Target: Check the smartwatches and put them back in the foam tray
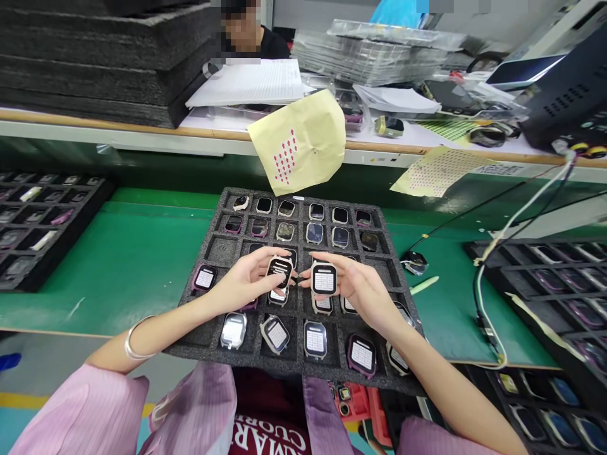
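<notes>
My left hand (253,278) is closed around a smartwatch body (277,289) without a strap, its screen lit with white text, the thumb resting over the glass. Beside it, my right hand (358,284) grips another strapless smartwatch (324,279) by its edges, a white grid lit on the screen. Both watches are above a dark foam tray (222,248) divided into compartments. Several more watches lie in it, dark-screened toward the back and lit toward the front, such as the purple-framed watch (361,355). My hands hide some middle compartments.
More watch trays stand at the left (107,189) and right (478,249). A cable (480,297) hangs at the right near a pale green stick (424,285). Yellow sticker sheets (303,142) droop from the shelf, which bears foam stacks (95,63) and papers. Another person (272,47) is behind it.
</notes>
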Demonstrator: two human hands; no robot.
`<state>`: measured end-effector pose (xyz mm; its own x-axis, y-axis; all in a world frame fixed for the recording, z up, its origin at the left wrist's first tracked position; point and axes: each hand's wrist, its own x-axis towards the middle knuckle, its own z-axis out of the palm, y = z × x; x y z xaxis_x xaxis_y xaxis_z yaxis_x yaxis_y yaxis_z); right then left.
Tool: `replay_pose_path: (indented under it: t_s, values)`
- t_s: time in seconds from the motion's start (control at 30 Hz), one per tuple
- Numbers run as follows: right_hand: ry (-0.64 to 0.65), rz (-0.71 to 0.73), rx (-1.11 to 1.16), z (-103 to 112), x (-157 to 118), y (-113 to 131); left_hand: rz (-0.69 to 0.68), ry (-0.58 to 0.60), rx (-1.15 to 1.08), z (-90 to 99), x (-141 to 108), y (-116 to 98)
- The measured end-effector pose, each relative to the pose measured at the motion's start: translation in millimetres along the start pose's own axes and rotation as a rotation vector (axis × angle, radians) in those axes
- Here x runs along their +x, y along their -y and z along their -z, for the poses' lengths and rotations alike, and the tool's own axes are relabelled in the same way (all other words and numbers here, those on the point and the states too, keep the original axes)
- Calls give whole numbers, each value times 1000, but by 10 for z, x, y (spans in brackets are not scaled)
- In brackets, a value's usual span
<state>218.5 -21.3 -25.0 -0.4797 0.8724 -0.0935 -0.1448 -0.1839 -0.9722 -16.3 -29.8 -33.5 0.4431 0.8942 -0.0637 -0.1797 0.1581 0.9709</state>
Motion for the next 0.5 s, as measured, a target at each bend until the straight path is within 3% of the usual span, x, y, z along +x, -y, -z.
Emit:
replay_pose_path:
  t_s: [0.3,0.43,0.5]
  values:
    - [-15,-94,-221,112,-121,212,30,-34,-39,-11,22,-4]
    - [-66,-95,-312,391,-226,248,26,-21,-60,-6,13,-6]
    - [-128,-95,-467,604,-259,238,20,-8,-59,0,-2,-13]
